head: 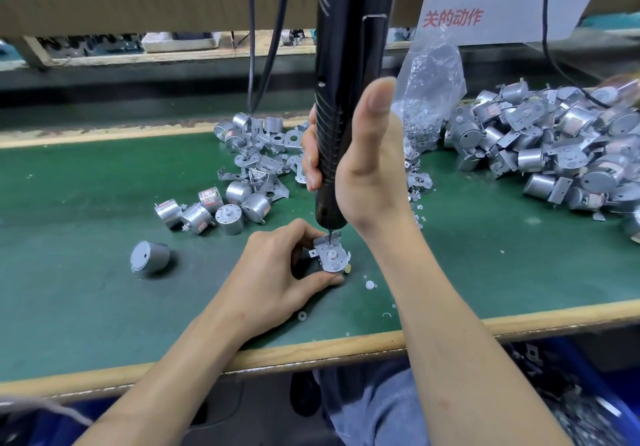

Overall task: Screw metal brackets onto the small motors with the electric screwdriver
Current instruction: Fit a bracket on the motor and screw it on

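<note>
Driving a screw into the bracket

The right hand (360, 168) wraps the black electric screwdriver (341, 99), bit down on the silver metal bracket (330, 255) (atop a small motor), fingers of the left hand (277, 272) pinching it on the green counter (104, 307).

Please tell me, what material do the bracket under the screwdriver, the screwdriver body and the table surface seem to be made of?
Bracket: thin stamped sheet metal, probably steel, matte silver with bent tabs and punched holes. Electric screwdriver body: looks like black plastic, slightly glossy, with moulded grip ribs. Table surface: seems a green rubber or vinyl mat, dull and scuffed, with a tan edge strip, perhaps wood.
</note>
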`<state>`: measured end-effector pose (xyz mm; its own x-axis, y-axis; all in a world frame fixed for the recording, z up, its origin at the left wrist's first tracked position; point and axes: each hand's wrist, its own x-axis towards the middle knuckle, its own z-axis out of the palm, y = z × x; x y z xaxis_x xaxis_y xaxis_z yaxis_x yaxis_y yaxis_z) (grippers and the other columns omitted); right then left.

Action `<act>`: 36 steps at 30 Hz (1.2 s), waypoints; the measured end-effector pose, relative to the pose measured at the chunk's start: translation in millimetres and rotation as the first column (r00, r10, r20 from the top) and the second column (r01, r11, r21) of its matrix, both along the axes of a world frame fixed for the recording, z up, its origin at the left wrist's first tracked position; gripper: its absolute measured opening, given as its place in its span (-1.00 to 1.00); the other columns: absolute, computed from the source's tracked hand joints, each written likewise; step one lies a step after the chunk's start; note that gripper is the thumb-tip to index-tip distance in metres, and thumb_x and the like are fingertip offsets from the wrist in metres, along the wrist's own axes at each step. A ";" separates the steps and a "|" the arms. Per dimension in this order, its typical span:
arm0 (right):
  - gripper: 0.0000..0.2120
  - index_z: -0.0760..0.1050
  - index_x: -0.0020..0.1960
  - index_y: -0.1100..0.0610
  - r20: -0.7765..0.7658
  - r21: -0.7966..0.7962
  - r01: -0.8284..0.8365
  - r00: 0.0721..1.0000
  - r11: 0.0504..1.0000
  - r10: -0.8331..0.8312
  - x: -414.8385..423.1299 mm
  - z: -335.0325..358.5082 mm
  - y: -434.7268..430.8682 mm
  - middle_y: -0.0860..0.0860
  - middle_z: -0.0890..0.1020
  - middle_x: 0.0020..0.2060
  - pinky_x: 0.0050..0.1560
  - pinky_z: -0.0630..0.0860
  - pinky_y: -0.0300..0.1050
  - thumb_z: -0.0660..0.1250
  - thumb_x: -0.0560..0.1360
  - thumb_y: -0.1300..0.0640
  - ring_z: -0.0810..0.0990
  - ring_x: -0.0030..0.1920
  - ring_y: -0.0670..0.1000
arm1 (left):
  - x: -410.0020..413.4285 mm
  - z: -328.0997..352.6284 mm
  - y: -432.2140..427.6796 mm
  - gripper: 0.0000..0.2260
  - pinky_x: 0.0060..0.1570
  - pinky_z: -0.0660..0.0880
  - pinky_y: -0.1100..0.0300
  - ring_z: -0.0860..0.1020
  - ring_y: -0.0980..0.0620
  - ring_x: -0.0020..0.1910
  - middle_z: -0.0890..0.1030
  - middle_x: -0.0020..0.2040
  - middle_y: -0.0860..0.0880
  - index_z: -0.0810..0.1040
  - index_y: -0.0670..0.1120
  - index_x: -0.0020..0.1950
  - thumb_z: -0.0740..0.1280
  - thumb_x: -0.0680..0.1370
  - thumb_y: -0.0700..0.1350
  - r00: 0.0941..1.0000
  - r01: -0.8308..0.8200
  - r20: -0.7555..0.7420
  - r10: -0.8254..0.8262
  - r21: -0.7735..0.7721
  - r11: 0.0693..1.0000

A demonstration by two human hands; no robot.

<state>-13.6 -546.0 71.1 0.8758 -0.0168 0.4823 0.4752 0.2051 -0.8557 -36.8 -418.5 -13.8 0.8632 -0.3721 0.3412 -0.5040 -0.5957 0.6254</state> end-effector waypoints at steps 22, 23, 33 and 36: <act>-0.16 0.35 -0.20 0.25 0.023 -0.008 0.102 0.995 0.995 -0.102 1.7 -9.4 -0.4 0.00 0.46 -0.48 -0.47 0.41 -0.07 0.09 0.35 -0.60 0.43 -0.52 0.04 | 0.3 -1.3 -1.8 -0.64 -0.28 0.30 0.55 0.46 0.40 -0.31 0.49 -0.32 0.28 0.58 -0.05 0.01 0.61 0.34 0.04 0.999 0.025 0.035 -0.025 -0.008 1.000; -0.15 0.37 -0.18 0.28 0.026 -0.008 0.117 0.993 0.993 -0.117 1.5 -10.1 -1.2 0.01 0.47 -0.47 -0.46 0.42 -0.09 0.10 0.35 -0.59 0.44 -0.51 0.03 | 0.6 -1.7 -1.5 -0.65 -0.29 0.30 0.55 0.46 0.40 -0.32 0.49 -0.33 0.29 0.58 -0.04 0.00 0.61 0.34 0.04 0.999 0.029 0.034 -0.029 -0.012 1.000; -0.74 0.57 0.19 0.04 -0.116 -0.530 0.228 0.935 0.817 -0.336 -35.7 -39.7 -36.3 -0.08 0.68 0.01 0.08 0.51 -0.19 0.37 0.61 -0.11 0.61 0.03 -0.12 | -4.2 -3.2 0.9 -0.67 -0.19 0.39 0.41 0.55 0.25 -0.17 0.60 -0.13 0.24 0.54 0.06 0.05 0.54 0.39 0.12 0.995 0.038 0.095 -0.041 0.026 0.999; -0.58 0.52 0.36 0.08 -0.299 -0.646 0.069 0.894 0.760 -0.335 -57.9 -53.8 -47.0 -0.04 0.63 0.23 0.28 0.51 -0.04 0.35 0.61 -0.13 0.59 0.19 -0.05 | -15.7 0.0 -5.8 -0.69 -0.17 0.37 0.45 0.51 0.24 -0.18 0.55 -0.11 0.29 0.54 0.09 0.10 0.43 0.40 0.12 0.983 -0.010 0.183 0.020 -0.056 0.998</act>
